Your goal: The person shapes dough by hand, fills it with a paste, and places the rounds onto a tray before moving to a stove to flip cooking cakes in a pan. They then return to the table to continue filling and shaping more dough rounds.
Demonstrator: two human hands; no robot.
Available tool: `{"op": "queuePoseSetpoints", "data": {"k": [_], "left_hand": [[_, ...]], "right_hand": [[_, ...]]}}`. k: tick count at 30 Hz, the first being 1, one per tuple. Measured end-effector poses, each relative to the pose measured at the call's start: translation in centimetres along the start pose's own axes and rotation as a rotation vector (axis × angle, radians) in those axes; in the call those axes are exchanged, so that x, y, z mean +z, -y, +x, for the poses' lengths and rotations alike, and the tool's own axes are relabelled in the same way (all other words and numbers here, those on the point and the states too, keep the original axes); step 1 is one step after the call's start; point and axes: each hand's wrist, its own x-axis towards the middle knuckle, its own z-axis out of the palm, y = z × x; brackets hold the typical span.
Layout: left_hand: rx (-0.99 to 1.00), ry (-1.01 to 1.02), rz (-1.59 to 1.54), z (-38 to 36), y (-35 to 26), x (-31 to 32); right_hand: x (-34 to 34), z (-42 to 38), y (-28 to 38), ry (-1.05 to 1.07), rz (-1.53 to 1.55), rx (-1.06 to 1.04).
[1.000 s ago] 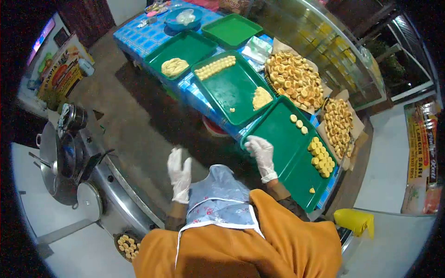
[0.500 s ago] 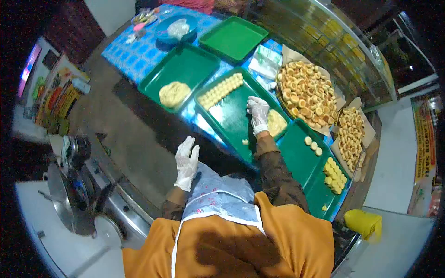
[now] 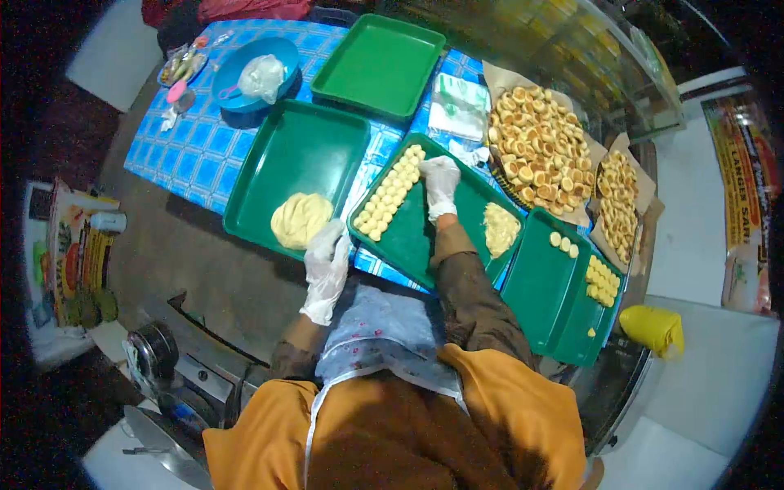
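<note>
My right hand (image 3: 442, 181), in a clear glove, is over the middle green tray (image 3: 412, 251), its curled fingers at the upper end of the rows of dough balls (image 3: 389, 200). Whatever may be between those fingertips is hidden. A pale yellow filling mass (image 3: 500, 229) lies at the right of the same tray. My left hand (image 3: 327, 265), gloved too, has its fingers stretched out beside a large lump of dough (image 3: 300, 219), which rests in the left green tray (image 3: 260, 181). The left hand appears to hold nothing.
Another green tray (image 3: 377, 65) stands at the back, beside a blue basin (image 3: 233, 77) with a plastic bag. Right of me, a further green tray (image 3: 535, 278) bears cut yellow pieces (image 3: 602, 282). Baked pastries (image 3: 543, 151) are piled beyond. A glass case (image 3: 629, 73) borders the table.
My right hand has moved away from the filling mass to the upper end of the dough-ball rows. My left hand has come up to the left tray's near edge. The view has shifted.
</note>
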Motion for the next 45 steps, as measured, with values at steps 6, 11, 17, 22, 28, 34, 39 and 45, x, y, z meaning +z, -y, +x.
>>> {"op": "queuePoseSetpoints", "data": {"k": [6,11,17,22,28,34,39,45], "left_hand": [[0.332,0.258,0.004,2.4,-3.2,7.4],[0.602,0.459,0.399,0.6,-2.9,14.6],[0.444,0.414,0.311,-2.4,-1.4,13.7],[0.405,0.41,0.311,-2.4,-1.6,13.5],[0.401,0.394,0.291,-2.5,-1.4,13.7],[0.4,0.38,0.214,-2.8,-1.4,13.5],[0.445,0.351,0.244,-0.3,-3.0,13.7],[0.508,0.596,0.61,0.6,-2.6,18.6]], "right_hand": [[-7.3,-6.0,-3.6,-0.247,0.015,-0.351],[-9.5,-8.2,-6.4,-0.085,-0.228,-0.435],[-8.9,-3.8,1.3,-0.199,-1.011,-0.655],[-5.7,-3.0,-1.2,-0.11,-1.327,-0.806],[-5.6,-2.8,0.0,-0.153,-1.209,-0.76],[-3.7,-4.1,0.4,-0.048,-1.2,-0.817],[-11.3,-6.2,0.4,-0.16,-0.935,-0.535],[-12.8,-9.8,-2.6,0.169,-1.287,-0.6]]}}
